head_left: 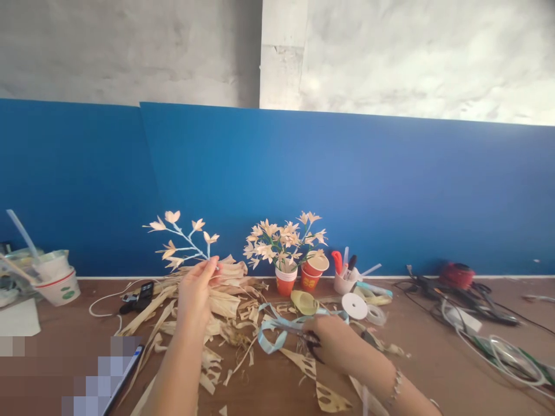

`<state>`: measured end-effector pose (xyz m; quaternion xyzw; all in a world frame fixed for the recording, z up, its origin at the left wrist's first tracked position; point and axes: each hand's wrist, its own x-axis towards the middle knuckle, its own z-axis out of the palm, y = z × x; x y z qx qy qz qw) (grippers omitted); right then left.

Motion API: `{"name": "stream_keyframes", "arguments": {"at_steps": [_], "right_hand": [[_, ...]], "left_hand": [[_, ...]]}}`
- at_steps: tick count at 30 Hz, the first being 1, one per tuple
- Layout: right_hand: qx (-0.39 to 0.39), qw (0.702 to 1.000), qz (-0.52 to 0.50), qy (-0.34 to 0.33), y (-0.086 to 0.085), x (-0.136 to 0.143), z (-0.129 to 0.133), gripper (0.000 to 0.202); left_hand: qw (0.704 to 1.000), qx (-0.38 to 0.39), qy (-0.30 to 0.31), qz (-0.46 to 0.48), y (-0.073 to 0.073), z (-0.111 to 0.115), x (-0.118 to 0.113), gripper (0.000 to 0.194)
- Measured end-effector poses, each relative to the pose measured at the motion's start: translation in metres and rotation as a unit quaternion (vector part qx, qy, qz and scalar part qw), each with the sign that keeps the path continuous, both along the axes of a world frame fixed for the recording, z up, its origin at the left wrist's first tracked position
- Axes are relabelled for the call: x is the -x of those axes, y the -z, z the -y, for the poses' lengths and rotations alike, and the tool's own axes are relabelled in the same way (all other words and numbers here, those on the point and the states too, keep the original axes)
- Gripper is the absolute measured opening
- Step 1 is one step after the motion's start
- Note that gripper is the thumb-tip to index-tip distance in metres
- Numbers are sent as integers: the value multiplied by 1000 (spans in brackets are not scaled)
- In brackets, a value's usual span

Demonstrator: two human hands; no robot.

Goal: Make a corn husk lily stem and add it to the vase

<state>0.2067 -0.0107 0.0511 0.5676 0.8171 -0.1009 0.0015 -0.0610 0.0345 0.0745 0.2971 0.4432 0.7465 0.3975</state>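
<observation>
A branch of pale flowers with light-blue wrapped stems rises from my left hand, pinched at its lower end. My right hand, lower and to the right, is closed round the dark handles of scissors. Their blades point left, over a loop of light-blue ribbon. Beyond the hands, several pale flowers stand in a red and white paper cup. Dry husk pieces are heaped beside and behind my left hand, and cut scraps lie beneath the scissors.
A second cup, a pen cup, a white disc and tape stand or lie behind my right hand. Cables spread on the right. White cups are far left; a blue partition backs the table.
</observation>
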Motion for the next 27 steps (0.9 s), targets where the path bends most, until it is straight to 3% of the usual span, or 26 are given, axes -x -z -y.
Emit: {"name": "stream_keyframes", "arguments": {"at_steps": [3,7,12,16,27], "right_hand": [[32,999,-1,17,-11,-14,4,35],[51,997,-54,-3,-22,-22,6,35],[7,991,-123,-47,-21,9,5,35],[26,988,-137,-67,-21,34,4,31],[50,991,-87,-91,-22,42,4,28]], "left_hand": [[1000,0,-6,-19,-1,0,6,38],[998,-7,38,-56,-1,2,-1,35],[987,-10,111,-117,-6,11,-20,29],[978,-2,146,-151,-10,17,-34,27],[969,7,196,-149,0,14,-45,22]]}}
